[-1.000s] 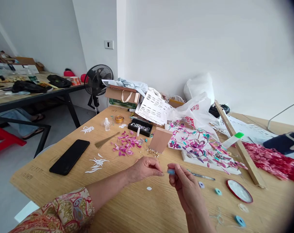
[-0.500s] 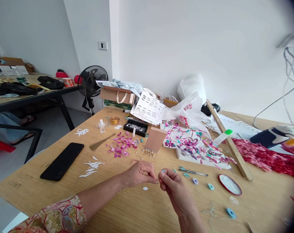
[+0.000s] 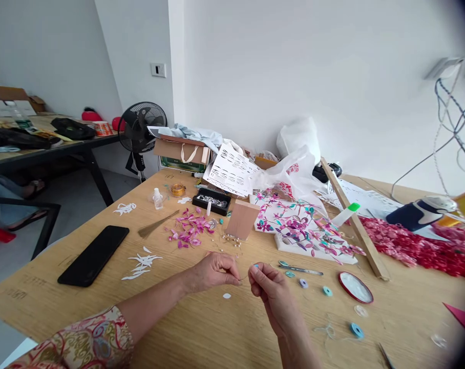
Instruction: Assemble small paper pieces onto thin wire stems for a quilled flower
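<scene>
Thumb and forefinger of my left hand (image 3: 216, 272) are pinched together over the table, at the end of what looks like a very fine strand. Close by on the right, my right hand (image 3: 269, 283) is closed, its thumb pressed on its fingers. A small blue bit (image 3: 256, 265) shows at the tip of that pinch; its kind is too small to tell. A narrow gap separates the two hands. Below the left one lies a white oval piece (image 3: 227, 296). Tweezers (image 3: 303, 269) and small thread spools, one blue (image 3: 356, 330), lie right of my right hand.
Pink petals (image 3: 190, 228), a wooden block (image 3: 242, 220) and wrapped flower sprigs (image 3: 301, 225) stand beyond my hands. A black phone (image 3: 94, 255) and white petal cutouts (image 3: 142, 264) lie left. A red-rimmed round dish (image 3: 355, 287) and a wooden bar (image 3: 357, 225) are right.
My hands have drawn slightly apart, widening the gap between their fingertips. Both keep their pinch. The view has turned a little to the right.
</scene>
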